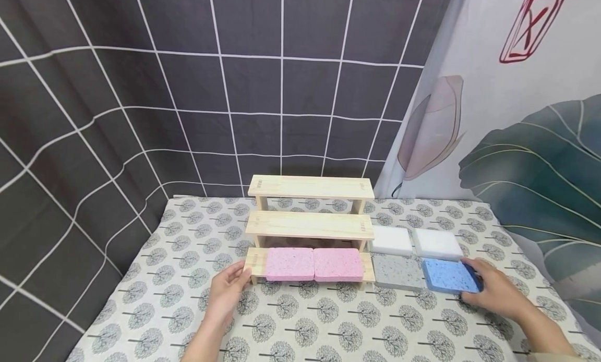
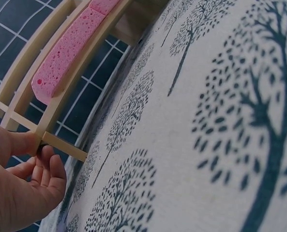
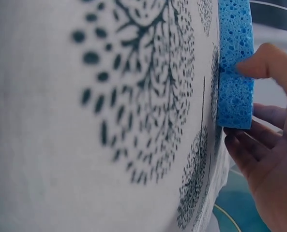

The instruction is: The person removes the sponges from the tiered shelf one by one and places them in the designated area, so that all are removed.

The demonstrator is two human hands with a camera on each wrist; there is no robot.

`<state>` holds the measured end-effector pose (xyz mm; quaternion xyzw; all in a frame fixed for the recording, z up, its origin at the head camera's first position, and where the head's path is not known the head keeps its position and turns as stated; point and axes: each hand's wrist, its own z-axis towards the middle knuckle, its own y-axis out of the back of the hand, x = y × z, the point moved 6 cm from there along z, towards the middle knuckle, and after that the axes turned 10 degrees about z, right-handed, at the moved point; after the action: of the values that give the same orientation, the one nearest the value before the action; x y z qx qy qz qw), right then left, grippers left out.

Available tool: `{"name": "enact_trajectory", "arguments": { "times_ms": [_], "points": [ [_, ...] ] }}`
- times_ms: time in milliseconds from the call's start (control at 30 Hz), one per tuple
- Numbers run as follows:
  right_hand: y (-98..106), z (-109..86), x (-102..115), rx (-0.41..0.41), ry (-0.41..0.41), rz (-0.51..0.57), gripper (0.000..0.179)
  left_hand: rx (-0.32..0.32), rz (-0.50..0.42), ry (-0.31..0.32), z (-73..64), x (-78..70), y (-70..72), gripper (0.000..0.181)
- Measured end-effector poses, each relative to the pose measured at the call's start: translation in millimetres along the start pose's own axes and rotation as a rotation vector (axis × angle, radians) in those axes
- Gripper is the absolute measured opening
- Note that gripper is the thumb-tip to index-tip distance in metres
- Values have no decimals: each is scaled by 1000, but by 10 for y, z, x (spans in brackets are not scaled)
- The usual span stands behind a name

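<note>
A three-tier wooden step shelf point(image 1: 307, 224) stands on the patterned cloth. My left hand point(image 1: 227, 289) pinches the left end of its lowest step, thumb above and fingers curled below, as the left wrist view shows. Two pink sponges point(image 1: 290, 264) lie side by side on that step. To the right, my right hand point(image 1: 495, 289) grips a blue sponge point(image 1: 448, 276) by its right end. In the right wrist view the thumb presses the front edge of the blue sponge point(image 3: 235, 72), with the fingers at its end and behind it. The sponge sits low over the cloth.
A grey sponge point(image 1: 398, 272) lies between the shelf and the blue sponge. Behind these are two white sponges point(image 1: 438, 244). A tree-print cloth point(image 1: 300, 325) covers the table. Dark grid curtain point(image 1: 253, 91) hangs behind and at left, a leaf-print curtain point(image 1: 540, 169) at right.
</note>
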<state>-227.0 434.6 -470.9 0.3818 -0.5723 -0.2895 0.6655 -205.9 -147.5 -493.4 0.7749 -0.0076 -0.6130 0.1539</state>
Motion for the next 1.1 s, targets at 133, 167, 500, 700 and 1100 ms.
{"name": "enact_trajectory", "arguments": {
  "times_ms": [133,167,500,700,1100],
  "points": [
    [42,-35,25,-52,38,20,83,-1,0,1,2,-1,0,42],
    [54,-45,36,-69,52,27,79,-1,-2,1,4,-1,1,42],
    [146,-10,319,-256,150,66,62,5,-8,3,4,15,2,43],
    [151,80,615,-316,250,175,57,1,-15,-8,11,21,0,43],
    [32,175,1060,-334,343,256,51,0,-9,0,17,21,9,43]
  ]
}}
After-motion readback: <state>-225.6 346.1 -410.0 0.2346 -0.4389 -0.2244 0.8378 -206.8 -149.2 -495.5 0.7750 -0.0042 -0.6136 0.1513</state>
